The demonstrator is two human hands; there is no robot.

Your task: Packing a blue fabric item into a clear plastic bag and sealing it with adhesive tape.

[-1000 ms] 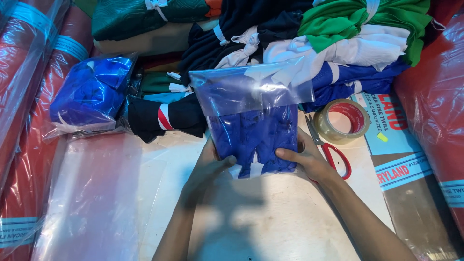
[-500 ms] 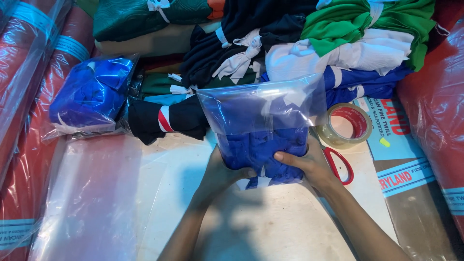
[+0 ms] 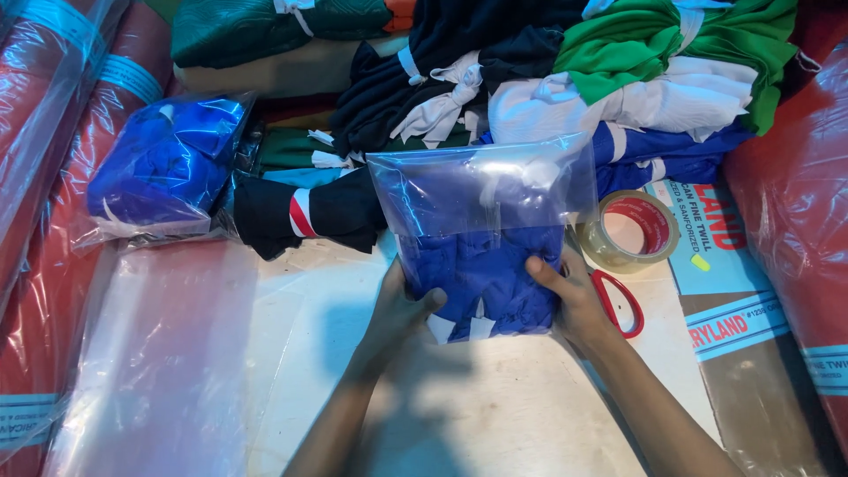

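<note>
I hold the clear plastic bag upright on the bench, with both hands clamped on its lower part. My left hand grasps the bottom left corner, thumb across the front. My right hand grasps the bottom right edge, fingers pressed against the bag face.

Change since a second ago: the blue garment sits lower in the bag. It now fills only the part between my two grips and just above them. The upper part of the bag, above my grips, stands tall and nearly hollow, with a pale fold showing through it. The bag mouth also reaches higher against the stack behind it than it did before. I judge that the garment is seated at the bottom and the free upper film is ready to fold or close.

Positions relative to my grips:
- Just right of my right hand: red-handled scissors, partly hidden behind it.
- Above and right of it: a roll of clear tape.
- Well left of my left hand: another bagged blue garment.
- Beyond the bag: a pile of folded clothes.
</note>
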